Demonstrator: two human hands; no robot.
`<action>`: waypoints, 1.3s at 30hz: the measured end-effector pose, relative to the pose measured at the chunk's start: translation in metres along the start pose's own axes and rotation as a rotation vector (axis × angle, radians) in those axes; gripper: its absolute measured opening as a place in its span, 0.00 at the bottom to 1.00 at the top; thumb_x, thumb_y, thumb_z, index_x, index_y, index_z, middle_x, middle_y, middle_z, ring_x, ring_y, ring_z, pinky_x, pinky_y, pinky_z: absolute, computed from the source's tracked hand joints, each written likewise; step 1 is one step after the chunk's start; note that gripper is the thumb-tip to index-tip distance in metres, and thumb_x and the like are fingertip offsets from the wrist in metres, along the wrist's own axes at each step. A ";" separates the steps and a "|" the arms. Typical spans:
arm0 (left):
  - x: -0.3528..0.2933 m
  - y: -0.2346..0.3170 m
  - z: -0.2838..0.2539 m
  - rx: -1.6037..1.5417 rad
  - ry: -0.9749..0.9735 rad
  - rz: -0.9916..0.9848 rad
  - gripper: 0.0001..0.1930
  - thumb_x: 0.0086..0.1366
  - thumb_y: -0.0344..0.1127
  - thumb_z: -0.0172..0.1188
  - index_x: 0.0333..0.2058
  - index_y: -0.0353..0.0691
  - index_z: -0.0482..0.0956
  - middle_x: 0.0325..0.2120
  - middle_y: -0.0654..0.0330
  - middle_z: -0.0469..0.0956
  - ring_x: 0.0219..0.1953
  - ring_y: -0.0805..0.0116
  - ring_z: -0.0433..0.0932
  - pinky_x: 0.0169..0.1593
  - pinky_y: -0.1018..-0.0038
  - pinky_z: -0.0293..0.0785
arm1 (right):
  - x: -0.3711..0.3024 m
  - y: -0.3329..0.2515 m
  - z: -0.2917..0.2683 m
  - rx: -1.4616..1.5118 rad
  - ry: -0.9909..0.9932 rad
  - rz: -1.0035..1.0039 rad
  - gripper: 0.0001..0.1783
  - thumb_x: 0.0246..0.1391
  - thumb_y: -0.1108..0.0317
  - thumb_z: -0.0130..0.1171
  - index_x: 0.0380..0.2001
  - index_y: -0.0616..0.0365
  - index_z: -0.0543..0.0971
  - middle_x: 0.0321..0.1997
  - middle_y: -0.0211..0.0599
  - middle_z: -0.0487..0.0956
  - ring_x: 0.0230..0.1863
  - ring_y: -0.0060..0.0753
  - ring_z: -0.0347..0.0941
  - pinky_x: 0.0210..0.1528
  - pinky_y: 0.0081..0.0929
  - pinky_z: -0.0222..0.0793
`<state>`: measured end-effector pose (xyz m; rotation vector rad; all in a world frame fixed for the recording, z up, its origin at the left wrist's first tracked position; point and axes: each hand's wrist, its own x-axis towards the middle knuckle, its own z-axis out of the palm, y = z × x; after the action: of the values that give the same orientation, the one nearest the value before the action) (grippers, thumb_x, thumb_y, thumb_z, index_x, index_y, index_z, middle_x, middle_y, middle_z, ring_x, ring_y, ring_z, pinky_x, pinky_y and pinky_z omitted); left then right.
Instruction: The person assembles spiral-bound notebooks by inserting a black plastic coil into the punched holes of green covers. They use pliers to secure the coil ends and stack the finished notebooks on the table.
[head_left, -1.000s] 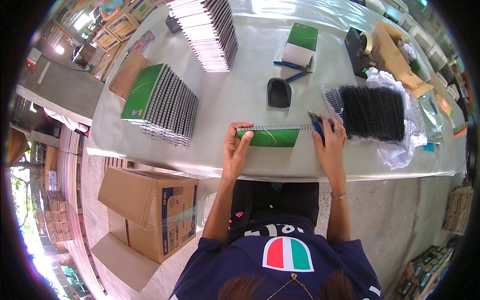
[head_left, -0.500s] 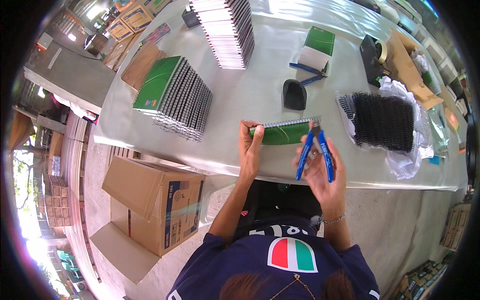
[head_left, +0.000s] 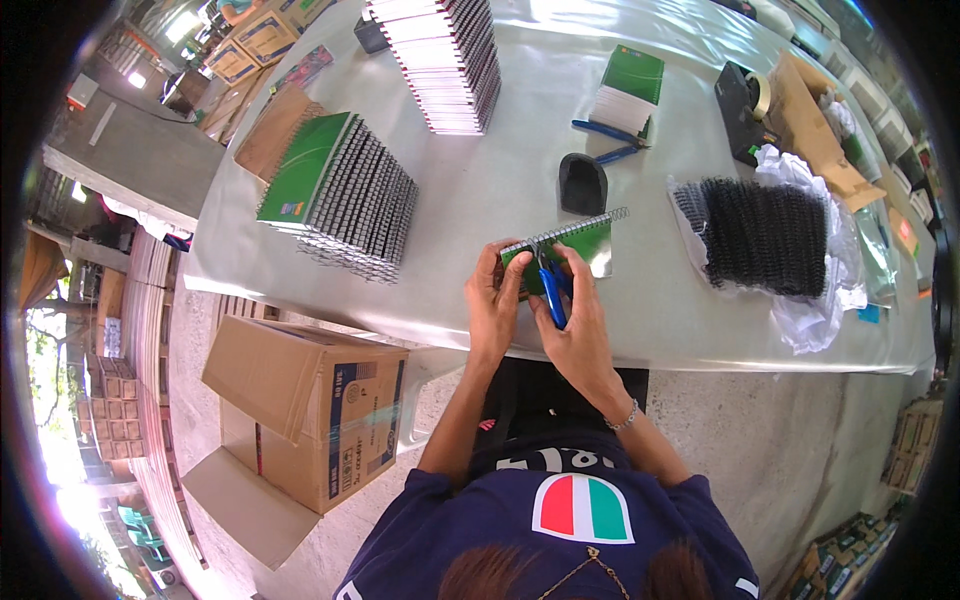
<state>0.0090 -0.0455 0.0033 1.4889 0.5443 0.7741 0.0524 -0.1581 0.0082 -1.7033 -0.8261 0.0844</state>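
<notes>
My left hand grips the left end of a green spiral notebook near the table's front edge, thumb on its cover. A wire coil runs along the notebook's far edge and sticks out past its right end. My right hand is closed around blue-handled pliers. Their metal jaws meet the coil close to my left thumb. Part of the cover is hidden behind my fingers and the pliers. A black scoop-shaped holder lies just beyond the notebook.
Coil-bound green notebooks are stacked at left, with a taller notebook stack behind. A second pair of blue pliers lies by more green notebooks. Black coils rest on white wrapping at right. An open carton stands left below the table.
My right hand has moved left with the pliers, from the notebook's right end to the coil near my left thumb. The notebook now tilts up more at its right end.
</notes>
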 end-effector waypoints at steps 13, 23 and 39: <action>-0.002 0.000 -0.016 0.144 -0.032 -0.038 0.11 0.70 0.33 0.59 0.44 0.30 0.80 0.28 0.64 0.80 0.30 0.83 0.73 0.32 0.81 0.70 | -0.008 0.003 -0.005 -0.414 0.018 -0.100 0.33 0.46 0.72 0.65 0.59 0.54 0.70 0.51 0.39 0.73 0.53 0.47 0.67 0.54 0.44 0.58; -0.009 0.020 -0.014 0.316 -0.079 -0.001 0.12 0.66 0.21 0.54 0.47 0.28 0.79 0.35 0.54 0.85 0.37 0.75 0.82 0.41 0.77 0.77 | -0.013 -0.001 -0.005 -0.513 -0.001 -0.117 0.35 0.43 0.71 0.68 0.59 0.52 0.71 0.51 0.36 0.74 0.52 0.43 0.68 0.54 0.41 0.58; -0.022 0.017 -0.011 0.492 -0.001 0.234 0.14 0.65 0.24 0.59 0.49 0.35 0.79 0.36 0.50 0.84 0.34 0.63 0.85 0.39 0.71 0.79 | 0.010 -0.002 -0.047 0.464 -0.674 0.629 0.17 0.62 0.55 0.60 0.39 0.60 0.77 0.29 0.33 0.77 0.30 0.25 0.76 0.30 0.24 0.68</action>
<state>-0.0156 -0.0560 0.0171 2.0342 0.5938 0.8583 0.0807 -0.1915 0.0283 -1.4237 -0.6371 1.2346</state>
